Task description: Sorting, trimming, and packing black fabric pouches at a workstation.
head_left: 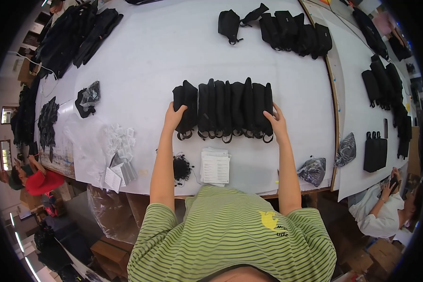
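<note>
A row of several black fabric pouches stands packed side by side on the white table, small loops hanging from their near ends. My left hand closes on the black pouches at the left end, its thumb on the near face; a narrow gap parts these from the rest. At the opposite end, my right hand grips the outermost pouch, thumb in front and fingers along the outer side. Between my forearms lie a stack of white printed cards and a tangle of small black cords.
More black pouches sit at the far right. Labels and clear plastic lie on the left, a plastic-wrapped bundle near the right front edge. One person in red is at left, another in white at right.
</note>
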### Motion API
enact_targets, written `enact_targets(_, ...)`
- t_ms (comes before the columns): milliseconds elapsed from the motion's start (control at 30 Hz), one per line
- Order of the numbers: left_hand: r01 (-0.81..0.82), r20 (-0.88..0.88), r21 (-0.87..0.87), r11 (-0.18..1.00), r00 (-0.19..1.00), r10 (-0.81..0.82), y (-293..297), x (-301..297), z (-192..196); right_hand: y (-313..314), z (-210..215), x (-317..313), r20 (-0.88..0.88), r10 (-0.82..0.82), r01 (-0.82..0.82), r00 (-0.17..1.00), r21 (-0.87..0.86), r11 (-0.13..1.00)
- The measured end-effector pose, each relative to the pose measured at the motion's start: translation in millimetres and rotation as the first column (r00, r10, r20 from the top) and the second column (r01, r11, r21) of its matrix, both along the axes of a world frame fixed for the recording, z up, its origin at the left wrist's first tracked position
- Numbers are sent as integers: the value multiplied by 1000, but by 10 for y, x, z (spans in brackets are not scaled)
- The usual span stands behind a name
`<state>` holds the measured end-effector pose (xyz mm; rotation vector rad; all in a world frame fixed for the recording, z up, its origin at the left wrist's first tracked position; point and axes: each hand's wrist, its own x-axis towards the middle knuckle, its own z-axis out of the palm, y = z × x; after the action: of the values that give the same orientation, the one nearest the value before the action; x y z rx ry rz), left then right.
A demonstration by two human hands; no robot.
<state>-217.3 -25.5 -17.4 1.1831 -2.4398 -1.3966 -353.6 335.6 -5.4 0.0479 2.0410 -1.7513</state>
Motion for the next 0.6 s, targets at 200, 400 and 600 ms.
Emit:
enact_targets(200, 74, -80, 158, 985, 995, -62, 84, -104, -31, -127, -58, 35, 227, -149, 178, 962, -110, 978)
enact_targets(400, 170, 31, -123, 978, 985, -167, 504, -250, 284, -339, 91, 87, -50, 49, -41, 998, 141, 989)
enact_targets(600, 162, 95, -164, 973, 984, -148, 489, -229, 344, -336, -25, 79, -160, 98, -42, 982, 322, 946)
